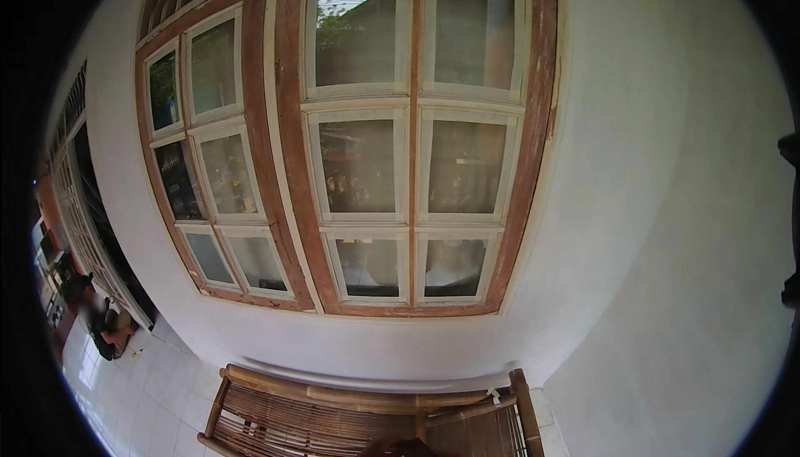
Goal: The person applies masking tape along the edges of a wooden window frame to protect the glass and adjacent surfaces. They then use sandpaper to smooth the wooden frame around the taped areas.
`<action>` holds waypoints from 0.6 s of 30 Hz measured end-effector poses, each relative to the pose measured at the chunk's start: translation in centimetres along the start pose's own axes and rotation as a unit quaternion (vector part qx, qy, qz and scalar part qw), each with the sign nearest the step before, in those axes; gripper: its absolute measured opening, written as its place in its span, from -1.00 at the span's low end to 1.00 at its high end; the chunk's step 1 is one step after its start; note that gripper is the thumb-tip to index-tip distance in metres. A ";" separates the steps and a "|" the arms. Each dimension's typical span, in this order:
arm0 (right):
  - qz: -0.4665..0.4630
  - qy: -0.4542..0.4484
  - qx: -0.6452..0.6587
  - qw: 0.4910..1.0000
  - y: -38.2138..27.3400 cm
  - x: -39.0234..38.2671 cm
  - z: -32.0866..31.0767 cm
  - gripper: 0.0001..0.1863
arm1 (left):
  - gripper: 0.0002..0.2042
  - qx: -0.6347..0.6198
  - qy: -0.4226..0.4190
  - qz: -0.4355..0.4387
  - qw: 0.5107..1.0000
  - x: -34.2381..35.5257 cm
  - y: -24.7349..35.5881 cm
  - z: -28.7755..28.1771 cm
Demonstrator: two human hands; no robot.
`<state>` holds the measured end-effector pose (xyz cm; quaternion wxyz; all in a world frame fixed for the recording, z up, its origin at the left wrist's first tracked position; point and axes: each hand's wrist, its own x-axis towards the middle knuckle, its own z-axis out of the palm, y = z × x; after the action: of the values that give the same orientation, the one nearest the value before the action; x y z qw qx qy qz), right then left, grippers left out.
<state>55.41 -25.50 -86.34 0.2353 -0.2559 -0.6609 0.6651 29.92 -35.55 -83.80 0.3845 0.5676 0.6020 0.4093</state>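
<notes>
Neither of my hands can be made out. A dark brown shape [404, 448] pokes in at the lower edge, too dim to name. Straight ahead in the white wall is a wide window [414, 157] with a worn reddish-brown wooden frame and whitish bars between six panes. Pale strips run along the edges of its glass. Left of it stands a narrower window [218, 174] of the same make. Below them, against the wall, sits a bamboo bench [333, 396] with a slatted seat.
A small white scrap [493, 395] hangs on the bench's back rail near its right post. To the right, a plain pale wall [667, 207] meets the window wall. Far left, a person [104, 324] sits low on the white tiled floor [137, 399] beside a metal grille door [92, 215].
</notes>
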 end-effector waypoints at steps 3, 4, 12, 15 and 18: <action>0.013 -0.016 0.002 1.000 -3.0 5.2 -1.8 -0.55 | -0.53 -0.067 0.042 0.018 0.997 0.1 -3.1 0.2; 0.022 -0.020 -0.002 1.000 -4.7 6.9 -2.4 -0.56 | -0.46 -0.050 0.027 0.004 0.998 0.1 -3.4 -0.1; 0.007 -0.040 -0.023 0.999 -16.5 13.7 -5.1 -0.55 | -0.48 -0.016 0.000 -0.061 0.998 6.3 0.1 -3.8; -0.011 -0.044 -0.027 0.999 -19.2 14.8 -5.6 -0.54 | -0.52 -0.020 0.007 -0.057 0.998 8.3 1.5 -4.7; -0.033 -0.051 -0.035 0.998 -21.5 16.1 -6.0 -0.52 | -0.56 -0.030 0.018 -0.045 0.998 9.9 2.7 -5.6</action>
<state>46.54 -10.11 -65.32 0.2145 -0.2077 -0.7031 0.6454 25.15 -25.95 -79.21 0.4086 0.5208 0.6214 0.4192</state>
